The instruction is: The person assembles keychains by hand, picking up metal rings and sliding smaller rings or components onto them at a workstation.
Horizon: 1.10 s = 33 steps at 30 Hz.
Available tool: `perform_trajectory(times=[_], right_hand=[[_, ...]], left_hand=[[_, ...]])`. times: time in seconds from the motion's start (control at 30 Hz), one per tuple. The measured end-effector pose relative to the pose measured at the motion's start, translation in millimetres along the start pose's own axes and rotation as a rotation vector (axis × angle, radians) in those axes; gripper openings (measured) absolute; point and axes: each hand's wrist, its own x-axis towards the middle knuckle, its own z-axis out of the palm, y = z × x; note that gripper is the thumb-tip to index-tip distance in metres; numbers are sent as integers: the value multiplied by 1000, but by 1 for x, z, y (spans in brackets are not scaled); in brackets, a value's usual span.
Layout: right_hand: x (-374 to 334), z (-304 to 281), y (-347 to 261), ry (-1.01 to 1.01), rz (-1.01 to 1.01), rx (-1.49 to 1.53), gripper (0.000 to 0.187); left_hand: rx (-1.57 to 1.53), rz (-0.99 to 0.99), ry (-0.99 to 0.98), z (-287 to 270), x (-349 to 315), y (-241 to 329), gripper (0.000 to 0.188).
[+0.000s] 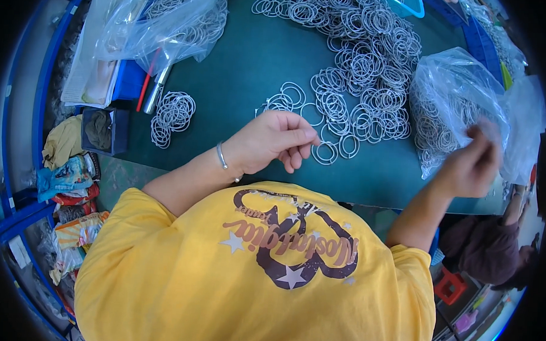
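Note:
My left hand (280, 137) is over the near part of the green table, its thumb and forefinger pinched together. What they hold, if anything, is too small to make out. Thin metal rings (325, 153) lie right beside its fingertips, and a small group of rings (282, 100) lies just beyond the knuckles. My right hand (475, 159) is raised at the near right, in front of a clear plastic bag (448, 71) of rings. Motion blurs its fingers. A large heap of metal rings (373, 60) spreads between the hands and toward the far side.
On the left lie a bundle of rings (171, 117), a red pen (145, 88), a silver-and-black tool (157, 89) and a dark box (98, 129). Another clear bag (194, 23) of rings is at the far left. A person in dark clothing (484, 247) is at the right.

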Motion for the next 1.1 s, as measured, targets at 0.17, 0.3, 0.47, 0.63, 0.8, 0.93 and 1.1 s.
perform_trajectory(times=[0.17,0.3,0.47,0.63,0.8,0.93,1.1], right_hand=[[46,-7,27,-212,-182,-726,19],[-21,32,-16,-600,-175,-48,22],[-84,59,-38,-1103,-34,-88,41],[-79,57,-45,-1059,404,220,7],[-79,47,-58,-1053,775,415,10],[-82,45,-66,-1025,749,581,13],[-81,43,-65,-961,509,538,12]], left_hand=[[107,81,75,-10,-3,-1,15],[198,78,162,-10,-6,-4,13],[878,595,395,-16,-7,-4,11],[893,546,424,-25,-9,-7,13],[677,574,340,-10,-3,-4,15],[331,483,179,-6,-1,-5,11],[390,540,192,-12,-3,-5,11]])
